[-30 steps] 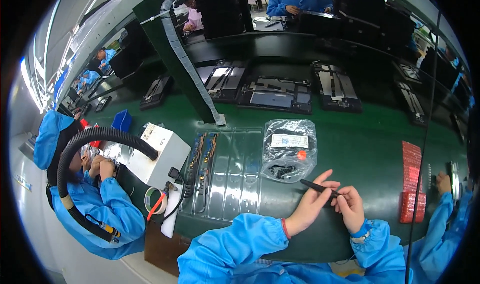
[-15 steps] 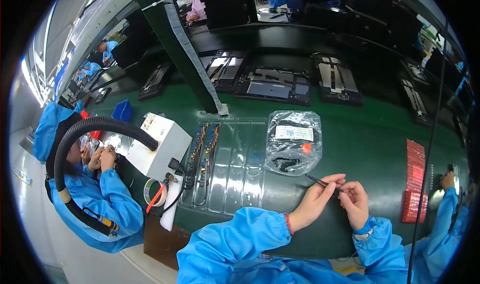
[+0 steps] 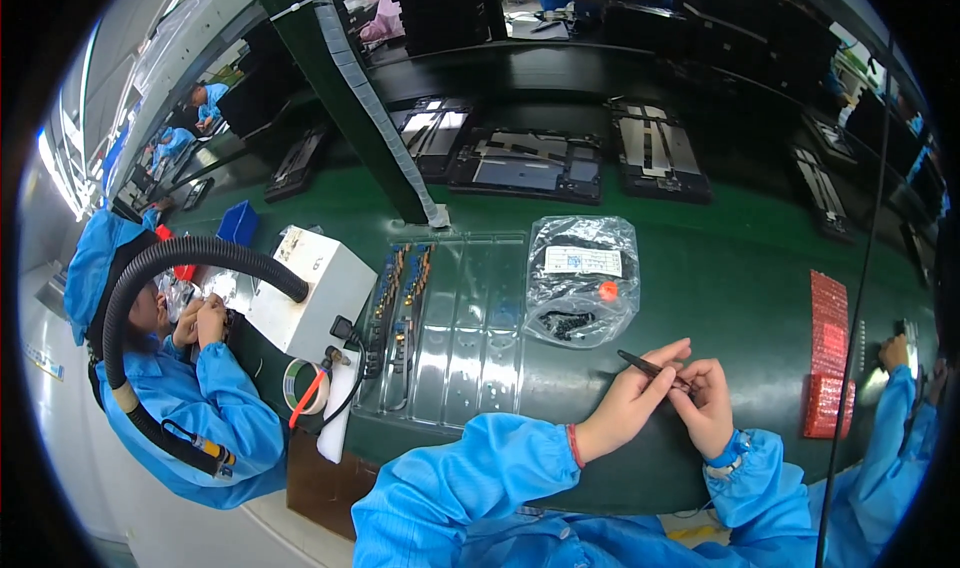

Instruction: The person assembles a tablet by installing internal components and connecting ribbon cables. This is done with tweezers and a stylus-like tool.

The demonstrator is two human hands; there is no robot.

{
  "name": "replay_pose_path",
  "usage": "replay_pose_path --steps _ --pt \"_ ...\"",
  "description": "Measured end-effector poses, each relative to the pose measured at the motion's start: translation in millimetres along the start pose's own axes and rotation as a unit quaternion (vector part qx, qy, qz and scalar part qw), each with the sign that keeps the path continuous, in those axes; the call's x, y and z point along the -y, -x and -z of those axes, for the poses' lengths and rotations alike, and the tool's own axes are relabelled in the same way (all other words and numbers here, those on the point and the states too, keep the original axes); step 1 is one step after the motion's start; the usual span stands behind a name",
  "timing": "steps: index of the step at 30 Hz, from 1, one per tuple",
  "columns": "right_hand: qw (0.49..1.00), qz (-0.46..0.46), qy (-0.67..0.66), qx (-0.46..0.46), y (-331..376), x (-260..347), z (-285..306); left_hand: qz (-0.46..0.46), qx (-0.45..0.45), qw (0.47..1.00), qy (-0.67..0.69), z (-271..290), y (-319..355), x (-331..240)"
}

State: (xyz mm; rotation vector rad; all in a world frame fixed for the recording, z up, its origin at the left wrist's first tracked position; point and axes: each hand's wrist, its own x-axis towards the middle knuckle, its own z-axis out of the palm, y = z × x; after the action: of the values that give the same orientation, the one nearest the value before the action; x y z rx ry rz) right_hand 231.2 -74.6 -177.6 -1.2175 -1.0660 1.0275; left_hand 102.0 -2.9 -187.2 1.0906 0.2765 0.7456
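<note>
Both hands meet over the green table (image 3: 760, 258): my left hand (image 3: 630, 408) pinches a thin black strip (image 3: 650, 365), slanting up-left from my right hand (image 3: 708, 408), whose curled fingers grip its lower end; bag (image 3: 582, 278) lies up-left.

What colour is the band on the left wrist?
Red, seen in the head view: the band sits at the left hand's cuff.

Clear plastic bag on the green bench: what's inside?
Inside the clear plastic bag: a white paper label, a small orange-red round piece and a heap of small black parts. Crinkles and glare hide what kind of parts they are.
</note>
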Motion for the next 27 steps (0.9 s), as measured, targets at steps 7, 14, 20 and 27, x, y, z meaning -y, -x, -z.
replay_pose_path --steps 7,14,20,27 --pt "0.997 -0.034 0.046 0.042 2 0 11 0.009 0.022 1.000 -0.012 -2 4 -10" --pt "0.998 0.047 -0.006 -0.033 -2 6 -6 -0.016 0.007 0.996 -0.091 1 0 -5" --pt "0.999 -0.032 0.009 0.021 2 6 6 -0.021 -0.013 0.997 -0.067 -2 2 -8" --pt "0.999 0.001 -0.041 0.009 -1 2 1 -0.040 -0.015 0.993 -0.108 0 1 -7"
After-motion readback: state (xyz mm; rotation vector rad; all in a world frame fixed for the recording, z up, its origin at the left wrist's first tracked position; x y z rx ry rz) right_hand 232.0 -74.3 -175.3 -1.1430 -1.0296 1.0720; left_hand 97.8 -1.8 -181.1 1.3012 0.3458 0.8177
